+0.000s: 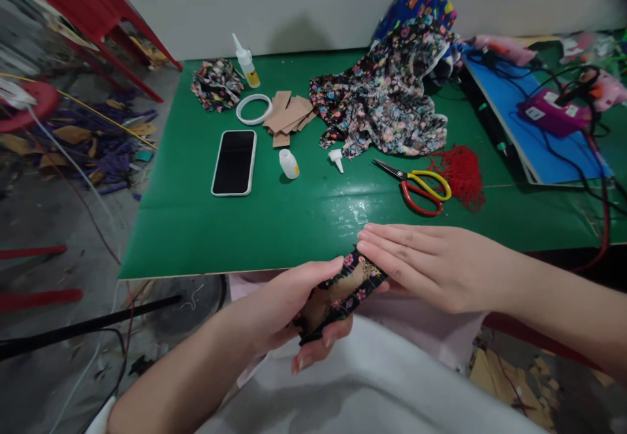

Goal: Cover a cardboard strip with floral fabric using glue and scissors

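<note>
Over my lap, in front of the table edge, I hold a strip of brown cardboard [334, 295] with black floral fabric [361, 295] folded over its long edges. My left hand [294, 303] is closed round its lower left end, thumb on top and fingers beneath. Across its upper right end lies my right hand [431, 261], fingers together and pressing on the fabric, with the thumb mostly hidden. On the table beyond are an uncapped small glue bottle [289, 164], its white nozzle cap [337, 159] and scissors [415, 185] with one yellow and one red handle.
The green table [181, 238] also carries a phone [235, 163], a tape roll [253, 109], cardboard strips [289, 117], a second glue bottle [246, 65], floral cloth [392, 94], red threads [460, 176] and corded pink glue guns [504, 50]. A red chair [98, 2] stands left.
</note>
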